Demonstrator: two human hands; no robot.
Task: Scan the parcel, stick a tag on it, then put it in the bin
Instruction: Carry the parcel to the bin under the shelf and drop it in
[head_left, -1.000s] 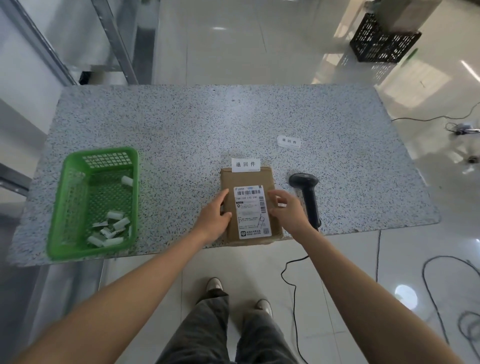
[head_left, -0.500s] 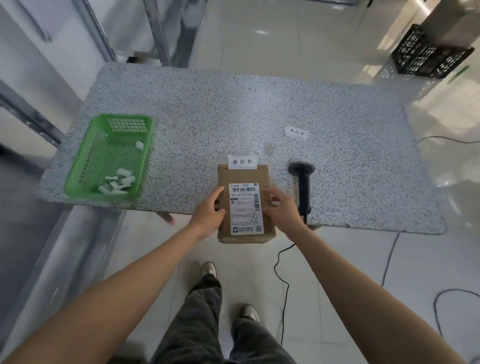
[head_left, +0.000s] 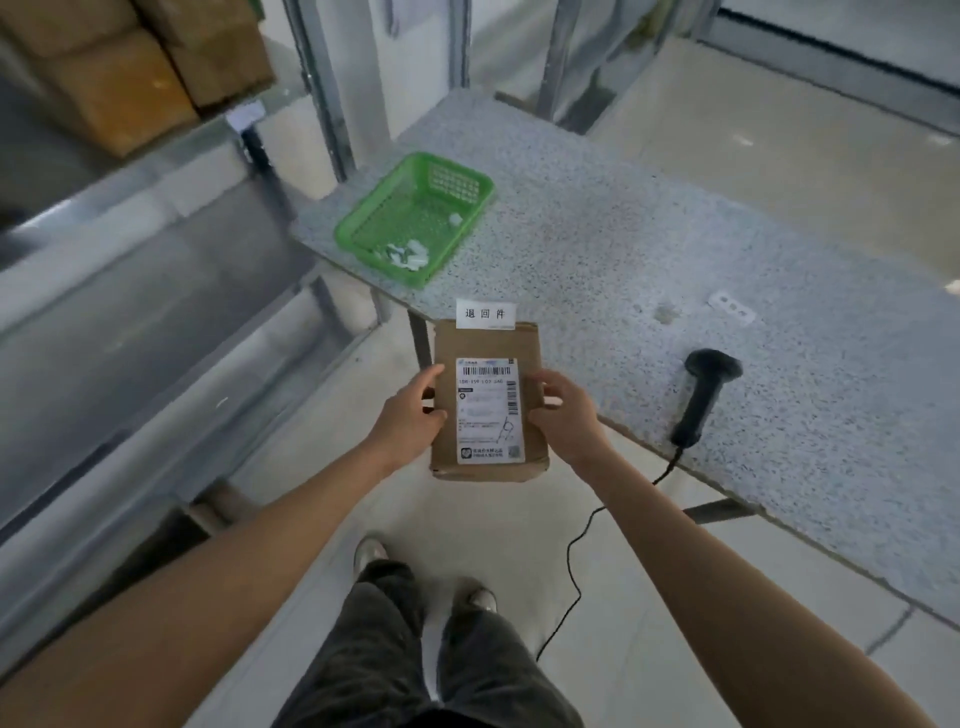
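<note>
1. Head view shows the parcel (head_left: 488, 400) held off the counter (head_left: 675, 270), out past its near edge over the floor, printed label up and its long axis running straight away from me.
2. A white tag (head_left: 485, 313) sticks up at the parcel's far end, so I judge tagging done and the drop as what is left.
3. My left hand (head_left: 410, 415) grips the parcel's left side and my right hand (head_left: 563, 413) grips its right side, both wrapped on the cardboard about evenly.
4. No bin shows clearly. The green basket (head_left: 415, 218) lies ahead and to the left on the counter, nearer my left hand; whether it is the bin I cannot tell.
5. The scanner (head_left: 701, 397) lies on the counter well to the right, untouched.
</note>
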